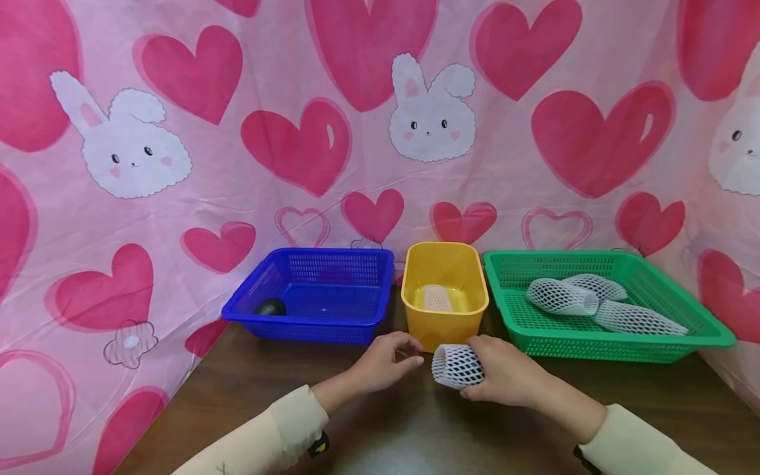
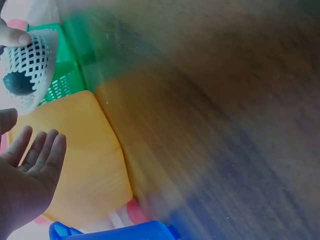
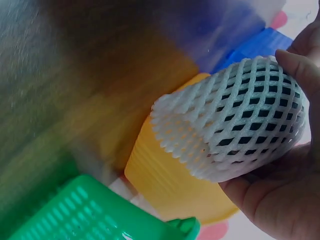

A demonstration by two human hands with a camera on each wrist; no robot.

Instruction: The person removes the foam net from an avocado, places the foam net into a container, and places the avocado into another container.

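Note:
My right hand (image 1: 507,373) grips a white foam net (image 1: 460,366) over the tabletop, just in front of the yellow bin. Inside the net is a dark green avocado (image 2: 19,83); its end shows in the left wrist view, and its dark skin fills the mesh in the right wrist view. The net's loose end hangs past the fruit, as the right wrist view shows. Left of the net, my left hand (image 1: 382,363) holds nothing, its fingers loosely bent and apart from the net. Another dark avocado (image 1: 271,307) lies in the left front corner of the blue basket (image 1: 323,330).
The yellow bin (image 1: 445,323) stands mid-table with a pale foam net (image 1: 437,298) in it. To its right, a green basket (image 1: 600,346) has several netted pieces (image 1: 561,297) inside. A pink cloth with hearts and rabbits (image 1: 368,158) hangs behind the wooden table (image 1: 410,429).

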